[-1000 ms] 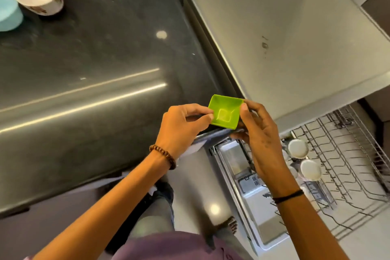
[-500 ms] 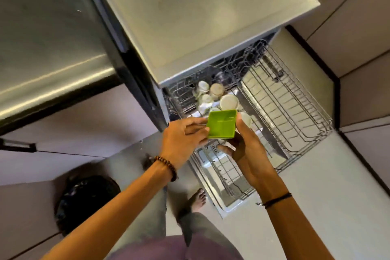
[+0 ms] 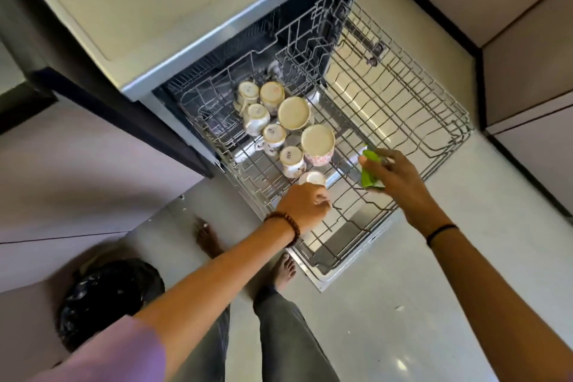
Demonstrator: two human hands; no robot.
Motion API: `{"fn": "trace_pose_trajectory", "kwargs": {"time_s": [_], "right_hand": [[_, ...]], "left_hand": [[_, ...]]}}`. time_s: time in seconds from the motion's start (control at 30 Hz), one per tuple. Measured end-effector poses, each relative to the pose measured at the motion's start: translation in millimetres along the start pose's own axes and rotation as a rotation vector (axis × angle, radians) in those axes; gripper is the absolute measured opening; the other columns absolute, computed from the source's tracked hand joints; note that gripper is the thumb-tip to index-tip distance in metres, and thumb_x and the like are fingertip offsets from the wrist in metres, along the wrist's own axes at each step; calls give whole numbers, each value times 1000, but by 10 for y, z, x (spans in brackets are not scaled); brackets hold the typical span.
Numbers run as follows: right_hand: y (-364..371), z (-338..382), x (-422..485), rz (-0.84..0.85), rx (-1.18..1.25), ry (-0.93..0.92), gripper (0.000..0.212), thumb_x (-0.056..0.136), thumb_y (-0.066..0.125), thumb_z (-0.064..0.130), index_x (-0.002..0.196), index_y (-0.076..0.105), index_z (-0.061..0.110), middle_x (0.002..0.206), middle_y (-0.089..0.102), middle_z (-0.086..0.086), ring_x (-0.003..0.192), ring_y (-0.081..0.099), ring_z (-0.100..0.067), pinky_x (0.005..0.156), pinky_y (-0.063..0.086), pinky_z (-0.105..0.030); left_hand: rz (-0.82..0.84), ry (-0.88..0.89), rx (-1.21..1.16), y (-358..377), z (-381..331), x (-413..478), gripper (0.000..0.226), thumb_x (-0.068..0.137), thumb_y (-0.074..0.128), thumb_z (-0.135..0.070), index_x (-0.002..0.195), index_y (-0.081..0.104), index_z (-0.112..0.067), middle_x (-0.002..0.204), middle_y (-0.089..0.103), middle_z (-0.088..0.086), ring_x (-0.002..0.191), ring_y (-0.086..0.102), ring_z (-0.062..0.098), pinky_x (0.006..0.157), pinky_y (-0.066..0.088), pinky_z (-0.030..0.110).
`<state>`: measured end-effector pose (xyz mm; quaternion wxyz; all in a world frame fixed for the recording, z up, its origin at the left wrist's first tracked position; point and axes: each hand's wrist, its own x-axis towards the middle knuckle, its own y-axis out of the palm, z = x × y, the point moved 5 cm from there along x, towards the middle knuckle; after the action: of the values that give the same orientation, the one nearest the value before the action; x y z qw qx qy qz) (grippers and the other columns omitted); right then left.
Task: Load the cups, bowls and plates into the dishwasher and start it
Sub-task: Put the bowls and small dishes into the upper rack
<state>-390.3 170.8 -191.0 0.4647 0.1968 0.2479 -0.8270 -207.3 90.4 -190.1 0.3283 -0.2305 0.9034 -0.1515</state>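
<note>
Closest to me are the person's bare feet (image 3: 285,270) on the floor. Just past them, the left hand (image 3: 305,205) is at the front edge of the grey wire dishwasher rack (image 3: 434,102). Its fingers are curled, but I cannot tell if it grips anything. The right hand (image 3: 400,183) is a little farther in and pinches the small green square plastic bowl (image 3: 369,180), tipped up on its edge over the rack's bare right side. The free slots lie right under that hand. Farther back, white upside-down cups (image 3: 294,113) fill the left side.
</note>
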Motion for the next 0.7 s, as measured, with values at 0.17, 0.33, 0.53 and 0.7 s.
{"fn": "trace_pose_trajectory", "kwargs": {"time_s": [0.17, 0.33, 0.53, 0.7], "right_hand": [[-81, -322, 467, -22, -515, -91, 64, 81, 76, 43, 133, 48, 17, 118, 60, -7, 103, 59, -23, 79, 49, -27], [118, -567, 692, 47, -644, -119, 70, 77, 82, 39, 131, 49, 10, 118, 61, -12, 100, 58, -22, 77, 46, -27], [222, -745, 724, 33, -701, -104, 65, 76, 81, 43, 125, 54, 10, 114, 64, -11, 99, 61, -25, 82, 52, -32], [205, -727, 653, -18, -704, -153, 59, 77, 82, 34, 122, 56, 5, 107, 63, -9, 91, 59, -21, 73, 48, -27]], "left_hand": [[80, -31, 225, 223, 309, 58, 22, 95, 53, -23, 111, 66, -15, 108, 69, 2, 100, 64, 14, 88, 54, 32], [80, -34, 236, 217, 460, 70, 21, 96, 54, -18, 111, 66, -10, 113, 69, 5, 102, 64, 13, 88, 52, 24], [20, -28, 146, 132, 506, 82, 19, 94, 57, -16, 109, 66, -10, 115, 68, 5, 104, 63, 12, 91, 51, 22], [13, -5, 135, 127, 503, 57, 19, 94, 57, -16, 109, 67, -8, 114, 69, 5, 104, 64, 13, 91, 53, 25]]}}
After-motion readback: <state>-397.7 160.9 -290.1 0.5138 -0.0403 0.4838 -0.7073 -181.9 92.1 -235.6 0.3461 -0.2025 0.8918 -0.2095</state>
